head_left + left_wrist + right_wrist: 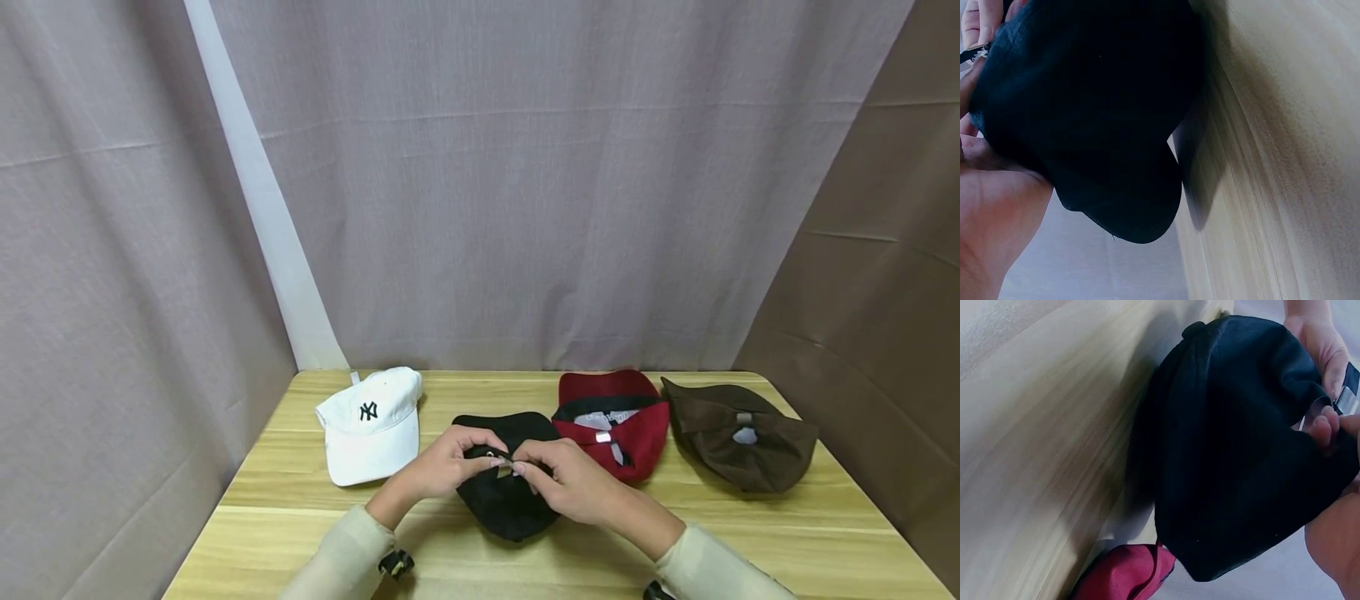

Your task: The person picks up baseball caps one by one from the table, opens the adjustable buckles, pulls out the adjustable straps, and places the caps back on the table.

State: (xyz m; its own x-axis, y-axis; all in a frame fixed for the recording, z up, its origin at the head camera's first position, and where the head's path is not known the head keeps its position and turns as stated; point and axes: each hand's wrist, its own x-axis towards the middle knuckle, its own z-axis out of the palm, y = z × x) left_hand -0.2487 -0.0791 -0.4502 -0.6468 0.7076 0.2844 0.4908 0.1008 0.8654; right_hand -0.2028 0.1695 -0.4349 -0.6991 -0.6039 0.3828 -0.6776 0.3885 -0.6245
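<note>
A black cap (506,510) is at the middle of the table with its back strap facing me. My left hand (444,463) pinches the strap from the left between thumb and fingers. From the other side, my right hand (576,485) pinches the strap close to a metal buckle (1347,400). The fingertips of both hands nearly meet there and partly cover the strap. Most of the cap's dark crown (1091,106) fills the left wrist view, where its rounded brim points down.
On the wooden table (255,533), a white cap (372,454) with a black logo lies at left. Right of the black cap is a red cap (647,437), then a brown cap (772,458). Grey curtain (525,208) hangs behind the table.
</note>
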